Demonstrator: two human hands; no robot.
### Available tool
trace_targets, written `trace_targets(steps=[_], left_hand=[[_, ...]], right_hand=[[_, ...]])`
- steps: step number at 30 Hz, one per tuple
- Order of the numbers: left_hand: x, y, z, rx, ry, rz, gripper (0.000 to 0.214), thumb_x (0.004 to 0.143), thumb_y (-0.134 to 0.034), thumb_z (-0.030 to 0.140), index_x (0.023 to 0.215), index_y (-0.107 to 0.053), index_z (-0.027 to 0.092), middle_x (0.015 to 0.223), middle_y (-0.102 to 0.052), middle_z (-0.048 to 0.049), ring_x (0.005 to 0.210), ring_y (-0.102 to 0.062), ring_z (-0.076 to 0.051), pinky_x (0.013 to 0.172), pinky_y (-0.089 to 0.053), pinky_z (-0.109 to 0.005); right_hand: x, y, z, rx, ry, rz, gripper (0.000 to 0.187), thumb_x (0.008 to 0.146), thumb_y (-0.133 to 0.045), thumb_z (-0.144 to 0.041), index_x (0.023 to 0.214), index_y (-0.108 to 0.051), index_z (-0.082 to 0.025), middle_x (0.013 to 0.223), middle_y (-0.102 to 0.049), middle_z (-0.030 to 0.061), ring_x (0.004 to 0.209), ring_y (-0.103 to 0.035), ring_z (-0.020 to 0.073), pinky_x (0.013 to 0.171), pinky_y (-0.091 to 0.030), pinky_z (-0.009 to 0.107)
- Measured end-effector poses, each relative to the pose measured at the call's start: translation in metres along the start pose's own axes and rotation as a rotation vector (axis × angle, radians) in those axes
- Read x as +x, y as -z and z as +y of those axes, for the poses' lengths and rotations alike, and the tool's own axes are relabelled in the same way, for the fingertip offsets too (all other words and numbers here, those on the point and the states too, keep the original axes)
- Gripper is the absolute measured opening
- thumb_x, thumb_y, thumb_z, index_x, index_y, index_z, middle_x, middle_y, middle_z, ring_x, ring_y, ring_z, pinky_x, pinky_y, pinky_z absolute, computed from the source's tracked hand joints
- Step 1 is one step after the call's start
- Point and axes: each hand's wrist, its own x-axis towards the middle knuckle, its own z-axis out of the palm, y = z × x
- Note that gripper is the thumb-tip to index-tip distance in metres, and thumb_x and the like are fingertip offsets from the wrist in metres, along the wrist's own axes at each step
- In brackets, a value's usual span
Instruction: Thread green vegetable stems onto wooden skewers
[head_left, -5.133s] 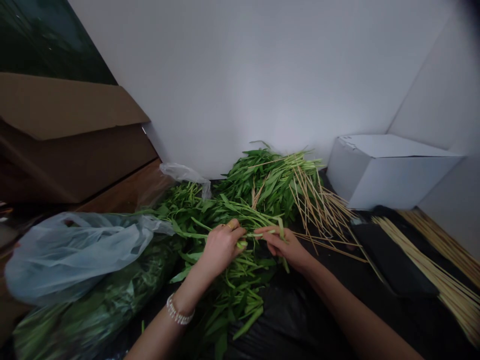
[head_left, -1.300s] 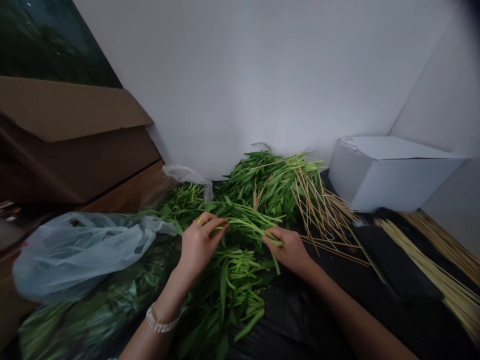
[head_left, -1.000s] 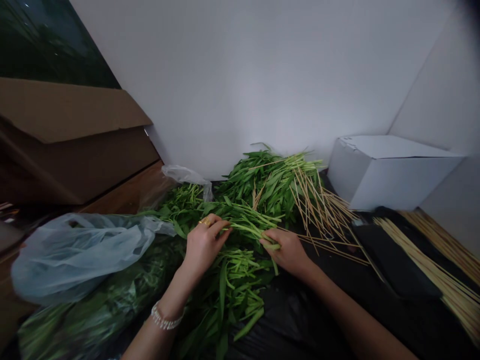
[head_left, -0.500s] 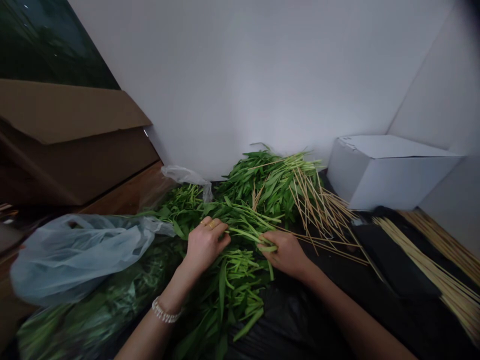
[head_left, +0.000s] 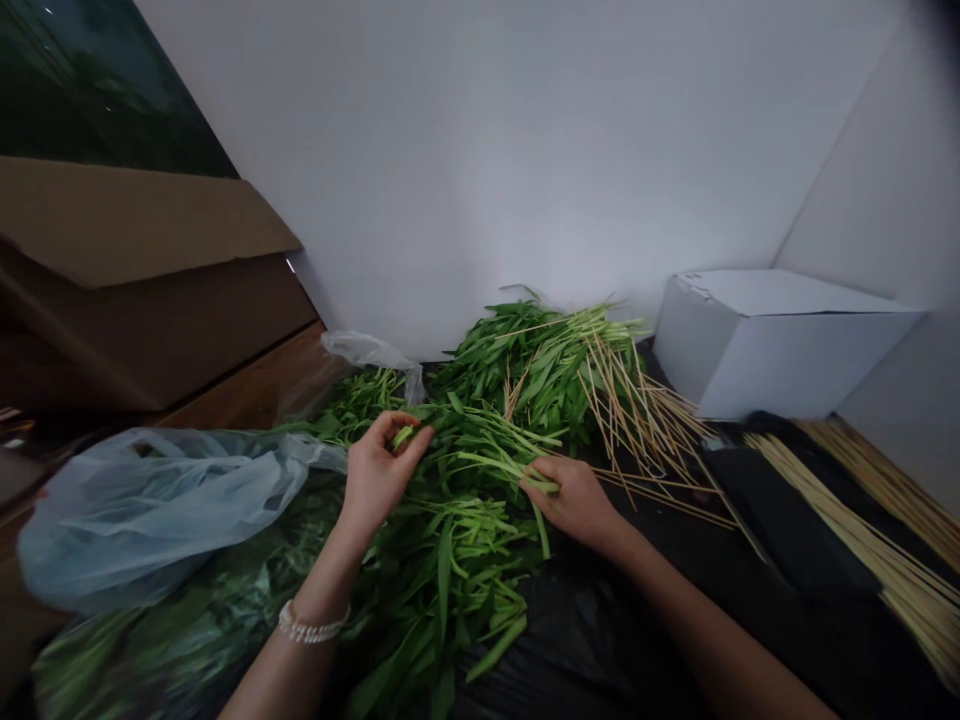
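My left hand (head_left: pixel 388 462), with fingers curled, pinches a short piece of green stem (head_left: pixel 403 437) above the leafy pile. To its right, my right hand (head_left: pixel 568 497) is closed round several long green stems (head_left: pixel 491 462) whose ends stick out past the fingers and thumb. Below and between the hands lies a heap of cut leafy greens (head_left: pixel 480 560) with long narrow leaves. Behind them is a bigger bunch of greens (head_left: pixel 540 380) with thin wooden skewers (head_left: pixel 637 410) strewn over its right side.
A translucent plastic bag (head_left: pixel 165 510) and bagged greens (head_left: pixel 195 620) lie at left, below a cardboard box (head_left: pixel 135 220). At right are a white box (head_left: pixel 787 340), a dark flat object (head_left: pixel 787 520) and bundled sticks (head_left: pixel 862 540). Black plastic (head_left: pixel 592 640) covers the near surface.
My left hand has moved left and slightly up, away from my right hand, with a short stem piece between its fingers. My right hand has stayed nearly in place, still gripping stems.
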Motion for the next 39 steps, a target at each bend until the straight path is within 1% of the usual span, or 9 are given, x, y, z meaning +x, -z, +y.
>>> trace_targets(steps=[4, 9, 12, 16, 20, 23, 30, 35, 39], left_hand=[[-0.010, -0.008, 0.013, 0.130, -0.248, -0.171, 0.022, 0.091, -0.050, 0.032, 0.096, -0.068, 0.020, 0.084, -0.068, -0.0031, 0.074, -0.061, -0.016, 0.068, -0.044, -0.025], [-0.023, -0.029, 0.022, 0.428, -0.615, -0.324, 0.024, 0.091, -0.052, 0.021, 0.112, -0.064, 0.026, 0.109, -0.067, -0.0071, 0.109, -0.054, -0.025, 0.090, -0.038, -0.040], [-0.026, -0.041, 0.018, 0.485, -0.699, -0.417, 0.024, 0.091, -0.052, 0.018, 0.112, -0.062, 0.025, 0.097, -0.069, -0.0051, 0.105, -0.056, -0.023, 0.097, -0.032, -0.044], [-0.018, -0.042, 0.008, 0.530, -0.644, -0.425, 0.015, 0.089, -0.051, 0.014, 0.095, -0.063, 0.020, 0.081, -0.066, -0.0053, 0.086, -0.058, -0.022, 0.082, -0.041, -0.038], [-0.008, -0.032, 0.000, 0.468, -0.495, -0.196, 0.023, 0.089, -0.045, 0.010, 0.105, -0.060, 0.018, 0.090, -0.066, -0.0077, 0.086, -0.060, -0.022, 0.076, -0.045, -0.032], [-0.009, -0.030, 0.001, 0.416, -0.414, -0.078, 0.024, 0.093, -0.041, 0.014, 0.111, -0.056, 0.018, 0.096, -0.065, -0.0079, 0.083, -0.063, -0.019, 0.072, -0.047, -0.029], [-0.021, -0.043, 0.015, 0.502, -0.525, -0.354, 0.017, 0.093, -0.042, 0.019, 0.101, -0.057, 0.019, 0.087, -0.066, -0.0041, 0.074, -0.063, -0.016, 0.065, -0.045, -0.025], [-0.023, -0.045, 0.016, 0.570, -0.509, -0.399, 0.014, 0.085, -0.045, 0.016, 0.081, -0.057, 0.020, 0.073, -0.062, -0.0020, 0.065, -0.059, -0.017, 0.059, -0.040, -0.026], [-0.021, -0.043, 0.020, 0.402, -0.397, -0.396, 0.016, 0.081, -0.046, 0.018, 0.069, -0.055, 0.020, 0.064, -0.058, 0.0000, 0.061, -0.055, -0.015, 0.058, -0.037, -0.024]], right_hand=[[-0.002, -0.005, 0.000, -0.053, 0.027, 0.042, 0.017, 0.088, -0.052, -0.026, 0.072, -0.058, -0.021, 0.070, -0.061, 0.0014, 0.067, -0.056, 0.0141, 0.065, -0.039, 0.024], [-0.006, -0.012, 0.000, -0.146, 0.104, 0.089, 0.013, 0.089, -0.052, -0.022, 0.085, -0.064, -0.020, 0.077, -0.065, 0.0039, 0.073, -0.060, 0.0163, 0.069, -0.042, 0.026], [-0.006, -0.012, -0.002, -0.123, 0.138, 0.101, 0.015, 0.090, -0.052, -0.022, 0.090, -0.067, -0.021, 0.081, -0.067, 0.0050, 0.075, -0.062, 0.0168, 0.070, -0.044, 0.027], [-0.001, 0.000, -0.005, 0.138, 0.056, 0.249, 0.015, 0.090, -0.056, -0.029, 0.094, -0.068, -0.022, 0.093, -0.068, 0.0068, 0.084, -0.063, 0.0177, 0.077, -0.048, 0.028], [0.005, 0.015, -0.001, 0.315, -0.218, 0.477, 0.023, 0.091, -0.052, -0.037, 0.090, -0.068, -0.020, 0.086, -0.067, 0.0060, 0.080, -0.063, 0.0192, 0.074, -0.049, 0.032], [0.007, 0.016, 0.002, 0.475, -0.395, 0.447, 0.025, 0.085, -0.058, -0.042, 0.091, -0.068, -0.020, 0.069, -0.063, 0.0014, 0.063, -0.059, 0.0165, 0.061, -0.048, 0.030], [0.008, 0.007, -0.008, 0.781, -0.421, 0.231, 0.039, 0.072, -0.071, -0.036, 0.109, -0.067, -0.022, 0.068, -0.062, -0.0029, 0.046, -0.044, 0.0080, 0.044, -0.038, 0.023], [0.007, 0.008, -0.011, 0.850, -0.441, 0.188, 0.032, 0.078, -0.066, -0.042, 0.100, -0.069, -0.019, 0.067, -0.067, 0.0003, 0.041, -0.041, 0.0060, 0.039, -0.032, 0.020], [0.008, 0.004, -0.008, 0.946, -0.470, 0.210, 0.028, 0.076, -0.069, -0.044, 0.089, -0.068, -0.019, 0.069, -0.068, 0.0000, 0.039, -0.041, 0.0050, 0.034, -0.027, 0.018]])
